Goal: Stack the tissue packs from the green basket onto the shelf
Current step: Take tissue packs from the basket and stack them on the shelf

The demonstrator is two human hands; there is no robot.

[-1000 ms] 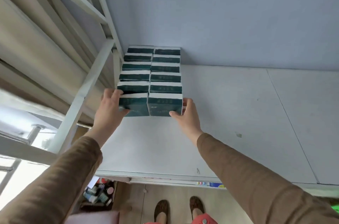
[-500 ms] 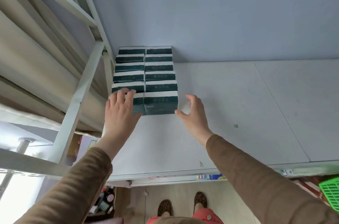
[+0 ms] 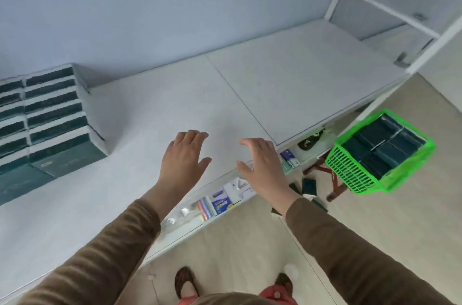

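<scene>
Dark green tissue packs [image 3: 47, 124] stand in two stacked columns at the far left of the white shelf [image 3: 287, 84], against the blue wall. My left hand [image 3: 183, 162] hovers over the shelf's front part, fingers relaxed, holding nothing. Beside it my right hand [image 3: 261, 167] hangs over the shelf's front edge, also empty with loose fingers. The green basket [image 3: 350, 174] sits low on the right, beyond the shelf edge, with several dark tissue packs [image 3: 382, 147] inside.
A lower shelf level [image 3: 220, 201] under the front edge holds small boxes and coloured items. A few dark packs [image 3: 308, 186] lie on the beige floor near a wooden stool leg. White frame posts [image 3: 390, 12] rise at the right end.
Both hands have let go of the stacked packs and drawn back to the right. The view has swung right, bringing the green basket into sight.
</scene>
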